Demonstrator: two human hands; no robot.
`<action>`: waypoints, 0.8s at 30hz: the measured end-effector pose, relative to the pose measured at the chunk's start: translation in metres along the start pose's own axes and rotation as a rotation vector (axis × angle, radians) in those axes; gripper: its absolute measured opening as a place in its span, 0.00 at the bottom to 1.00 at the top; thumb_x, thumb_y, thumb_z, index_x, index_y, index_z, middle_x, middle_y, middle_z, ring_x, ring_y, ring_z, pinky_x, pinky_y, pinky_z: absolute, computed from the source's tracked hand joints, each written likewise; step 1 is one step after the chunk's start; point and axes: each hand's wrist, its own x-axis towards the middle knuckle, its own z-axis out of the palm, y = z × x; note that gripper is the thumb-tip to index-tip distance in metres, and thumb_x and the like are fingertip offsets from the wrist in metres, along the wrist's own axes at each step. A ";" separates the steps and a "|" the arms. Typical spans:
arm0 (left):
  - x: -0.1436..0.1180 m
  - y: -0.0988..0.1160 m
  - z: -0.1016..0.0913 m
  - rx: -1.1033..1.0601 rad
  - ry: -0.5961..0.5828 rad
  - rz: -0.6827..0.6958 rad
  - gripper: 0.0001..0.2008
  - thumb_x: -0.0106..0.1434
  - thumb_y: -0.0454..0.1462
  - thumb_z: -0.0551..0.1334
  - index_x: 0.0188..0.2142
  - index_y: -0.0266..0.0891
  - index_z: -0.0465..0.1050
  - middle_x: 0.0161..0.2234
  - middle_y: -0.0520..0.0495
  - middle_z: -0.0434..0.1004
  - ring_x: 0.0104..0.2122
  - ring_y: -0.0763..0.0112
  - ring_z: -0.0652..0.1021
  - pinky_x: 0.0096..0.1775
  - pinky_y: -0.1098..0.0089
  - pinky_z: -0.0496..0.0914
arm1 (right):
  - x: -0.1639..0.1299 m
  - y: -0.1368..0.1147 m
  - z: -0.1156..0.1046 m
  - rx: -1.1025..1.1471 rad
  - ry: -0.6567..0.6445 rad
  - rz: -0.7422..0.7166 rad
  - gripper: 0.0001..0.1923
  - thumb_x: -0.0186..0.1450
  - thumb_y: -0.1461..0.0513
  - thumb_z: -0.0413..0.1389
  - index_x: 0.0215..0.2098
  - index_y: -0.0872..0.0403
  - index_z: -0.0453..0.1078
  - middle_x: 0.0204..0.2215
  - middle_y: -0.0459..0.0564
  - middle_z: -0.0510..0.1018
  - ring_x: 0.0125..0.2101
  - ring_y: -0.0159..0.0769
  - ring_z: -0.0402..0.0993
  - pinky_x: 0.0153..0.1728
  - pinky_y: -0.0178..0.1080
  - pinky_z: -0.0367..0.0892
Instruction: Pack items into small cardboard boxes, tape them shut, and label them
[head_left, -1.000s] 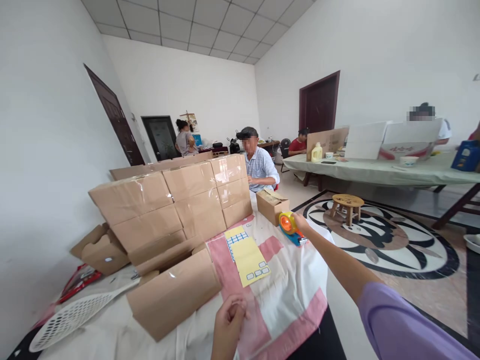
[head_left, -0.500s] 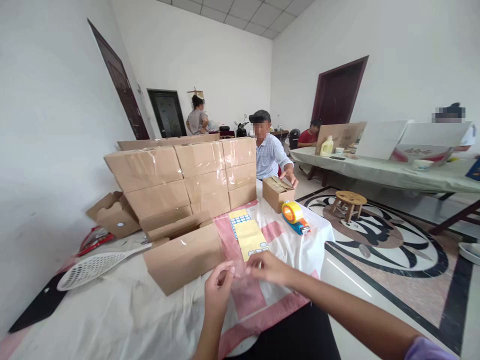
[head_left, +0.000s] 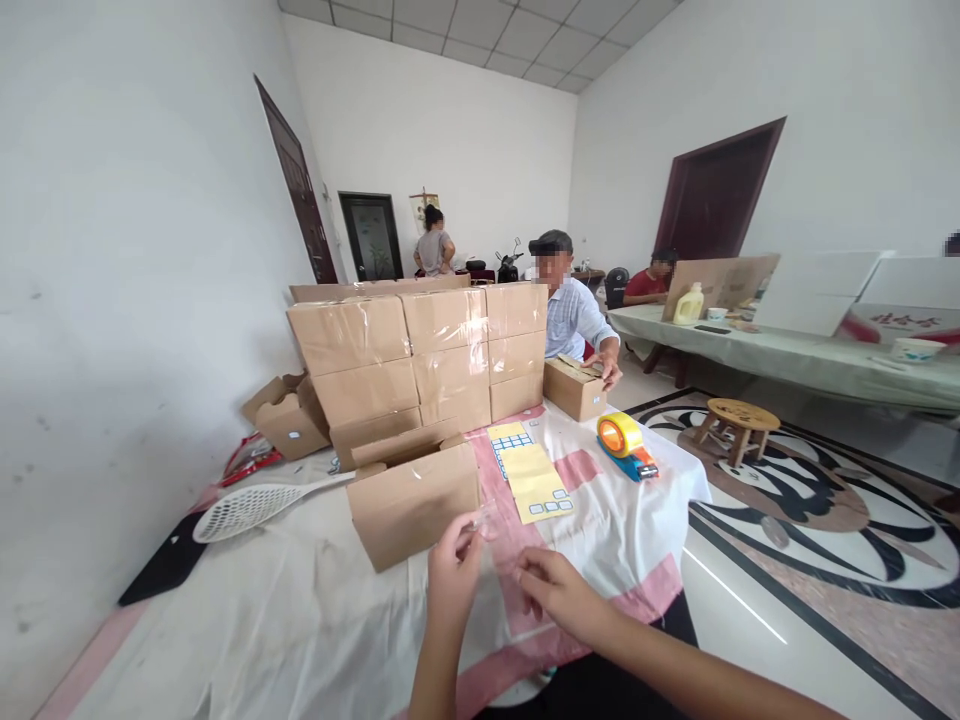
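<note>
My left hand [head_left: 456, 552] pinches a small clear piece of plastic film [head_left: 484, 518], possibly tape. It is above the cloth, just right of the front open cardboard box [head_left: 416, 505]. Apart from it, my right hand [head_left: 551, 588] hovers lower and to the right with its fingers bent in. Whether anything is between those fingertips I cannot make out. Beyond my hands lie yellow sheets [head_left: 534, 480] with blue-edged labels. A tape dispenser [head_left: 628, 447] with a yellow roll rests to their right.
Taped cardboard boxes [head_left: 450, 345] are stacked at the back. Across the table a person [head_left: 577, 310] has a hand on a small box [head_left: 574, 390]. A white flyswatter [head_left: 255, 508] and another open box [head_left: 292, 420] lie left. A wooden stool [head_left: 741, 420] stands on the floor.
My hands have moved apart: the left keeps the clear film, the right has let go of it and drawn down and right. The camera view has turned left.
</note>
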 end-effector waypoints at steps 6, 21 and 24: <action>-0.003 0.005 0.000 -0.029 0.028 -0.002 0.20 0.62 0.50 0.65 0.46 0.38 0.77 0.35 0.41 0.86 0.31 0.59 0.84 0.39 0.62 0.79 | 0.016 -0.012 -0.003 0.044 0.102 0.066 0.19 0.60 0.47 0.58 0.37 0.54 0.70 0.14 0.38 0.66 0.15 0.29 0.60 0.20 0.33 0.54; 0.025 0.037 -0.076 0.718 0.624 0.372 0.17 0.69 0.50 0.57 0.45 0.43 0.78 0.47 0.41 0.83 0.47 0.55 0.80 0.55 0.55 0.70 | 0.004 -0.015 0.032 0.224 0.140 0.136 0.12 0.53 0.53 0.56 0.24 0.55 0.71 0.10 0.37 0.57 0.14 0.25 0.49 0.19 0.35 0.42; 0.061 0.061 -0.101 0.952 0.616 0.362 0.22 0.69 0.49 0.57 0.57 0.44 0.73 0.64 0.42 0.70 0.63 0.46 0.68 0.63 0.45 0.61 | 0.021 -0.038 0.019 0.356 0.070 0.185 0.09 0.51 0.55 0.58 0.23 0.53 0.67 0.10 0.34 0.54 0.13 0.23 0.44 0.19 0.35 0.38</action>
